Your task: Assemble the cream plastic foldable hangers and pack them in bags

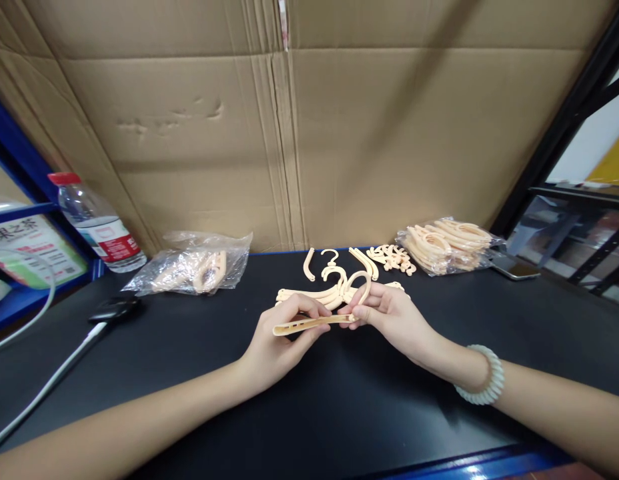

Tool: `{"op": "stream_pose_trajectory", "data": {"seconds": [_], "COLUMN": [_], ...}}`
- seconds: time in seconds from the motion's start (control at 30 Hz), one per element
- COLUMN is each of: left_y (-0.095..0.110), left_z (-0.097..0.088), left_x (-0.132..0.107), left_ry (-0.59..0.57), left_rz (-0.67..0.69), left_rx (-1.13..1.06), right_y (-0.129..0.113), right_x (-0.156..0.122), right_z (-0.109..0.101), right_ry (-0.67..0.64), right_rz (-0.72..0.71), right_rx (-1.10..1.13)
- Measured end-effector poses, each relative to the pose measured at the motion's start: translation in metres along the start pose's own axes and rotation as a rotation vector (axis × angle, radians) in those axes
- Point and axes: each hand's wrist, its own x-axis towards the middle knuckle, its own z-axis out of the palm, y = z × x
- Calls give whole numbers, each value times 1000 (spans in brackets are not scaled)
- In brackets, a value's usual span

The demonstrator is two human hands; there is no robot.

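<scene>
My left hand (282,337) pinches the left end of a cream plastic hanger arm (312,325), held flat above the black table (189,373). My right hand (389,315) grips its right end, and a curved cream hook piece (358,283) rises from those fingers. Just behind the hands lies a small pile of assembled cream hangers (317,293). Loose cream arms and hooks (334,261) lie further back.
A clear bag of hanger arms (447,245) and loose small hooks (392,257) sit at back right. Another bag (194,267) and a water bottle (97,223) stand at back left. A cable with a black plug (112,310) crosses the left. A cardboard wall (309,133) stands behind.
</scene>
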Motion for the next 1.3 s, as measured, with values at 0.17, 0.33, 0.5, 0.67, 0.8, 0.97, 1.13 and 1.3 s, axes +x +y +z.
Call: {"op": "stream_pose_trajectory", "data": {"seconds": [0.17,0.33,0.5,0.67,0.8,0.97,1.13,1.3], "left_y": [1,1,1,-2,1,12,17,14], "left_z": [1,1,3,8,12,19,24,22], "left_x": [1,0,2,6,10,5,1,4], "left_ry": [9,-6,43,134,198,116,-9,121], "left_rz": [5,-75,-203,-396,-505,-605,-641,-714], "left_rx": [12,-34,-133,-347,-432,-576,-631,-687], "right_y": [1,1,1,1,4,6,0,-15], "right_x": [0,-2,-3,-2,-1,-1,1,23], "right_z": [2,3,4,3,1,4,5,-36], "right_ry": [13,32,33,28,22,-14,-114,12], "right_rz": [8,-13,3,-5,-54,-70,-36,-120], "right_rx": [22,0,17,-32,-96,-70,-30,-231]}}
